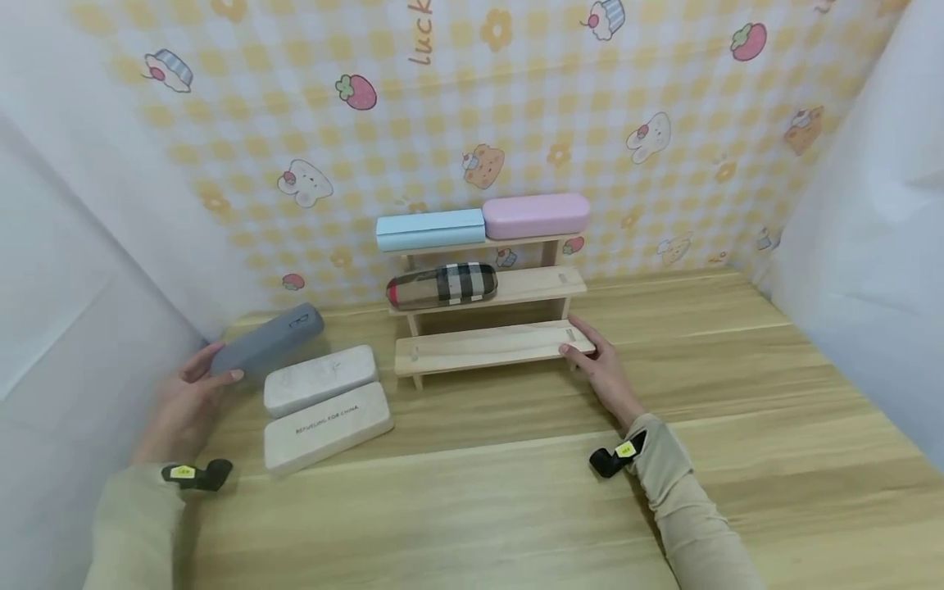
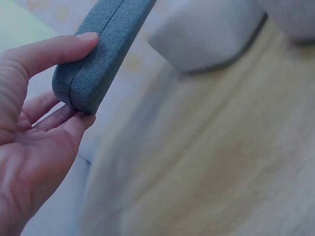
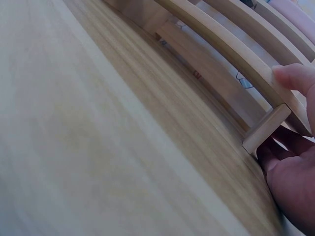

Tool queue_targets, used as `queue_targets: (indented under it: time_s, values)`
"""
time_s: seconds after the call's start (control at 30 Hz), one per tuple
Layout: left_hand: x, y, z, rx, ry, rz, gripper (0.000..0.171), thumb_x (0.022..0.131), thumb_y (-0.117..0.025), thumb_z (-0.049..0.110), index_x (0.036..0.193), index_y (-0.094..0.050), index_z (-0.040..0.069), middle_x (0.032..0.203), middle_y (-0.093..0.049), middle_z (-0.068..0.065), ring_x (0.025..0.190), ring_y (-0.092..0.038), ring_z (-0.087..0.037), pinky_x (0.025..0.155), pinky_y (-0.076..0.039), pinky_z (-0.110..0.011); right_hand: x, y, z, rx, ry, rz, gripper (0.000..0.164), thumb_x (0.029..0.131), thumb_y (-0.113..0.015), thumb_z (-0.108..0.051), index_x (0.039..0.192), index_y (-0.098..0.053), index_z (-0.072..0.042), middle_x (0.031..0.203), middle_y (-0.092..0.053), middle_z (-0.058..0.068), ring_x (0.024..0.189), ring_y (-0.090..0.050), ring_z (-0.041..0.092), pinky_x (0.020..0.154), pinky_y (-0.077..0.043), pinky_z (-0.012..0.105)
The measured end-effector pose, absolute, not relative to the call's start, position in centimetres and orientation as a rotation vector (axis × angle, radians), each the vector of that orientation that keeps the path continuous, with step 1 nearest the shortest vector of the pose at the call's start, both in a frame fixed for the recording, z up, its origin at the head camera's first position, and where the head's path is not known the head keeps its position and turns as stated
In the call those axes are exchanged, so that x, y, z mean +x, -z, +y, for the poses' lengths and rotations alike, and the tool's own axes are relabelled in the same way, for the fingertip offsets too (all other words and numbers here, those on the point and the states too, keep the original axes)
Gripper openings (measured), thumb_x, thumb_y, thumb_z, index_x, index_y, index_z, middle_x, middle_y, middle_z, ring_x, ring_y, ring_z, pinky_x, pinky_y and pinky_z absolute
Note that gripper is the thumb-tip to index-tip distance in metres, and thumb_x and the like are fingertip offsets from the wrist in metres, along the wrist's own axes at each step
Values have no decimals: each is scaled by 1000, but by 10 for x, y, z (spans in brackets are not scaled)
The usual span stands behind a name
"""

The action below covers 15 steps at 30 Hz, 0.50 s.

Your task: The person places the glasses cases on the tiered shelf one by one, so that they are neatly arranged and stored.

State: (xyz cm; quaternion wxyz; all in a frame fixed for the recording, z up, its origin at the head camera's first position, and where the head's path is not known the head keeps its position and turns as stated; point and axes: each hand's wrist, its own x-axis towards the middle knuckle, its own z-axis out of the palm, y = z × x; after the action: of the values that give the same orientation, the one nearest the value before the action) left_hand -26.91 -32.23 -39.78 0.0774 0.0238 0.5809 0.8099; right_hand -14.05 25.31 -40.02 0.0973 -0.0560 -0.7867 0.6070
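Beige sleeves [image 1: 704,524] lie nearest in the head view, reaching in over the bench [image 1: 457,516]. At the left, the left hand [image 1: 180,401] pinches one end of a grey case [image 1: 269,340], which slants just behind a marbled case [image 1: 322,381] and a lettered case [image 1: 328,447]. The right hand [image 1: 601,373] grips the right end of the lowest tier of a wooden rack [image 1: 487,347]. On the top tier a blue case [image 1: 431,235] and a pink case [image 1: 536,215] sit side by side; a clear checked case [image 1: 442,285] lies at the left of the middle tier.

From the left wrist, the thumb presses beside the grey case's seam and the other fingers [image 2: 44,105] support its near end. With the hold at one end only, the far end could dip or swing, so a firm, level grip well apart from the two pale cases would serve best.

From the right wrist, the thumb rests on the board's end while fingers reach beneath, partly hidden behind a support leg [image 3: 267,129]. Light, even pressure there should steady the rack; lifting could unsettle the cases above.
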Motion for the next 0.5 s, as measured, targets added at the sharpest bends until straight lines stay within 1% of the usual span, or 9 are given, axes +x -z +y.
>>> queue_targets:
  time_s: [0.03, 0.13, 0.17, 0.23, 0.27, 0.33, 0.4, 0.43, 0.5]
  values:
    - [-268, 394, -322, 106, -2412, 1750, 57, 81, -60, -16, 125, -58, 20, 117, -59, 13, 79, -59, 1, 61, -47, -12, -139, 397, 252, -169, -1792, -2335, 59, 91, -62, -23, 144, -37, -12, 137, -41, 18, 84, -50, 18, 72, -42, 27]
    - [-264, 383, -323, 195, -2337, 1841, 55, 82, -59, -15, 125, -59, 21, 109, -62, 16, 76, -58, 4, 58, -45, -11, -137, 390, 250, -174, -1762, -2370, 59, 92, -61, -21, 144, -36, -11, 137, -41, 19, 84, -50, 22, 71, -42, 29]
    - [-263, 379, -323, 208, -2326, 1856, 55, 83, -58, -15, 125, -58, 21, 109, -62, 16, 78, -59, 4, 60, -45, -10, -137, 389, 250, -175, -1758, -2376, 59, 92, -60, -21, 144, -36, -11, 137, -41, 19, 85, -50, 23, 71, -42, 29]
    - [-263, 372, -322, 231, -2331, 1831, 57, 83, -57, -16, 129, -56, 18, 117, -59, 13, 94, -58, 2, 74, -45, -10, -137, 388, 249, -176, -1759, -2376, 59, 92, -60, -21, 144, -35, -12, 138, -40, 19, 89, -50, 24, 74, -42, 27]
    - [-263, 369, -321, 237, -2332, 1816, 58, 84, -56, -16, 132, -53, 16, 121, -56, 11, 98, -57, 2, 81, -43, -12, -137, 388, 249, -175, -1764, -2371, 59, 92, -60, -20, 145, -35, -11, 139, -39, 18, 92, -50, 24, 75, -41, 26]
    - [-262, 362, -318, 229, -2311, 1818, 60, 85, -57, -14, 137, -47, 14, 132, -49, 7, 100, -55, 3, 84, -41, -11, -138, 389, 249, -176, -1776, -2360, 59, 92, -60, -20, 145, -35, -12, 142, -36, 17, 100, -48, 23, 80, -39, 23]
    - [-260, 356, -314, 229, -2290, 1827, 62, 85, -57, -12, 140, -43, 13, 136, -44, 5, 101, -54, 3, 86, -40, -11, -138, 389, 249, -177, -1788, -2351, 59, 92, -60, -19, 145, -35, -12, 145, -33, 15, 107, -46, 22, 84, -37, 22]
    - [-259, 354, -312, 227, -2279, 1836, 62, 85, -58, -11, 140, -43, 13, 136, -44, 5, 101, -54, 3, 85, -40, -10, -137, 389, 249, -176, -1789, -2352, 59, 92, -60, -20, 145, -35, -12, 145, -33, 15, 109, -45, 22, 84, -37, 22]
    - [-257, 350, -307, 233, -2274, 1845, 61, 85, -58, -11, 139, -44, 12, 128, -49, 6, 101, -55, 2, 84, -41, -11, -136, 389, 249, -172, -1791, -2352, 59, 92, -60, -20, 145, -35, -11, 145, -33, 15, 107, -46, 24, 83, -37, 23]
